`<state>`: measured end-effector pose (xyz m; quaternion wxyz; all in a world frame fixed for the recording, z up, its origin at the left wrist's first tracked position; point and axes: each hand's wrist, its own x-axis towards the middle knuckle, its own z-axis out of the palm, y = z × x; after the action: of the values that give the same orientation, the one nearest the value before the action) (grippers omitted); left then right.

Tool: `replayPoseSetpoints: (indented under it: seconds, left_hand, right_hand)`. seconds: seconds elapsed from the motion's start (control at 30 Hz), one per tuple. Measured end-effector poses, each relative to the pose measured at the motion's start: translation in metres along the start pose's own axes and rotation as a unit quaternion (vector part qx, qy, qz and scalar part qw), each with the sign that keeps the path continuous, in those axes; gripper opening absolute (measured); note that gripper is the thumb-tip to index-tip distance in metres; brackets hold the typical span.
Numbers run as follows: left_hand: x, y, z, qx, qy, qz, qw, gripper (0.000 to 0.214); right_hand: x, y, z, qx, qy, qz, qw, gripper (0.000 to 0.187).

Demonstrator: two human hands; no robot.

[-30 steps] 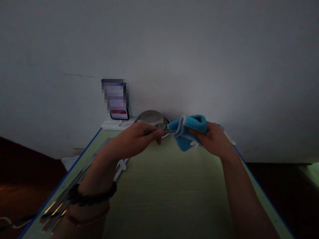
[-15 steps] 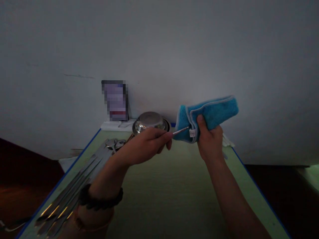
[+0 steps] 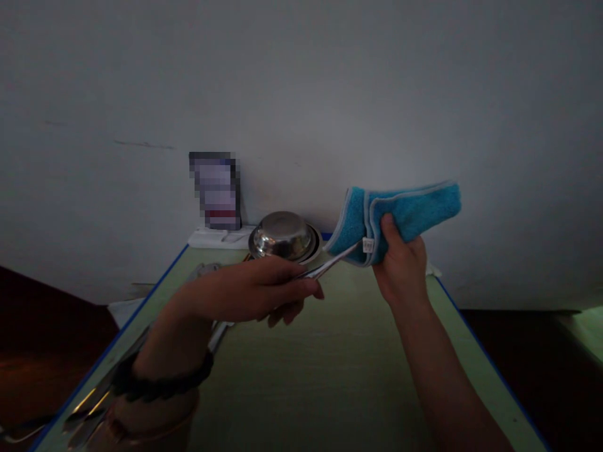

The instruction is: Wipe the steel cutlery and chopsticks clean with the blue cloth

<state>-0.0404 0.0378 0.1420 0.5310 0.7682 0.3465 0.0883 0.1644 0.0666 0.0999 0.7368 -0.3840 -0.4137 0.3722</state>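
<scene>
My left hand (image 3: 264, 292) is closed around a slim, shiny metal utensil (image 3: 332, 262), gripped between thumb and fingers. Its kind is unclear, since the hand covers much of it. The narrow tip points right and up, against the folded blue cloth (image 3: 419, 210) near the cloth's white tag (image 3: 368, 245). Thumb on the front, my right hand (image 3: 400, 260) grips this cloth, which has a pale grey border. Both hands are above the green table (image 3: 320, 370).
Upturned steel bowls (image 3: 282, 235) stand at the back beside the wall. Left of them, a blurred screen device (image 3: 217, 191) leans above a white power strip (image 3: 214, 238). Long metal utensils (image 3: 94, 402) lie along the table's left side, partly behind my left arm.
My left hand has moved slightly left and down, so more of the utensil shows. The cloth and my right hand have shifted a little to the right.
</scene>
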Motion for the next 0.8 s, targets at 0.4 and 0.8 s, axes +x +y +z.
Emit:
replayPoseSetpoints:
  seconds: [0.4,0.8]
  left_hand:
    - [0.001,0.001,-0.007,0.06,-0.016,0.019,0.998,0.02]
    - [0.014,0.006,0.006,0.113,-0.031,0.065,0.991,0.024]
  right_hand:
    - [0.003,-0.007,0.002,0.076,0.046,0.03,0.996,0.017]
    - [-0.006,0.002,0.014,0.158,0.089,0.11,0.977,0.018]
